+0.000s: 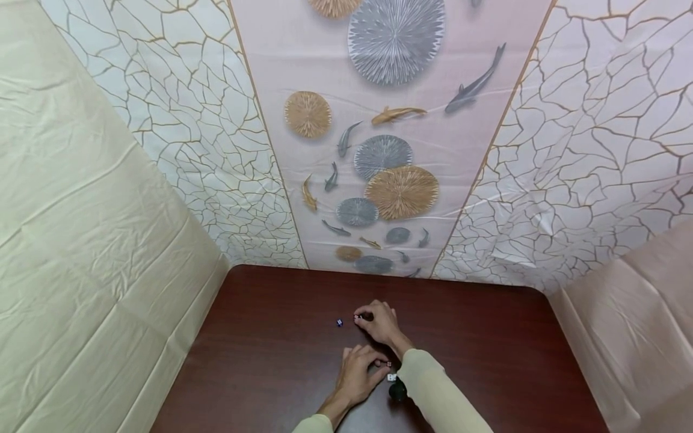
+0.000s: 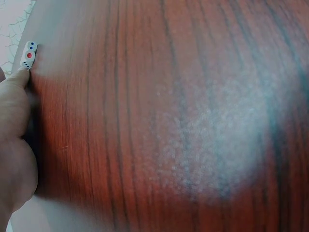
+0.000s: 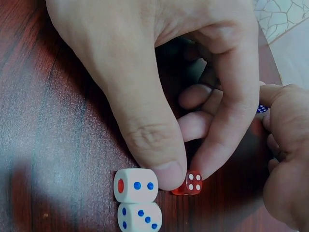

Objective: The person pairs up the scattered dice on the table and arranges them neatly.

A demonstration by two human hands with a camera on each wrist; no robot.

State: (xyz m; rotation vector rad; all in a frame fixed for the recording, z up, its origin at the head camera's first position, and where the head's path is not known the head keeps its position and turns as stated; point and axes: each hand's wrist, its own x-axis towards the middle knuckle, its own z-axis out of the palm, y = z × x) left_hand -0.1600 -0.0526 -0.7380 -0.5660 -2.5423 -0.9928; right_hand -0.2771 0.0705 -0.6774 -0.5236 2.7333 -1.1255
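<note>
My left hand (image 1: 357, 371) pinches a clear red die with white dots (image 3: 194, 182) between thumb and index fingertip, low over the dark wooden table. Right beside that thumb are two white dice (image 3: 137, 185) touching each other; whether they are stacked or side by side I cannot tell. In the left wrist view the white dice (image 2: 29, 54) appear just past a fingertip. Farther forward, my right hand (image 1: 381, 323) pinches a tiny red-and-white piece (image 1: 357, 317), apparently a die. A blue die (image 1: 339, 323) lies to the left of its fingertips.
The reddish-brown table (image 1: 260, 361) meets a patterned cloth wall (image 1: 379, 240) at its far edge. A pale cloth (image 1: 108, 240) hangs along the left side. Under the right sleeve sits a dark round object (image 1: 397, 391), close to the white dice. My right forearm passes just right of my left hand.
</note>
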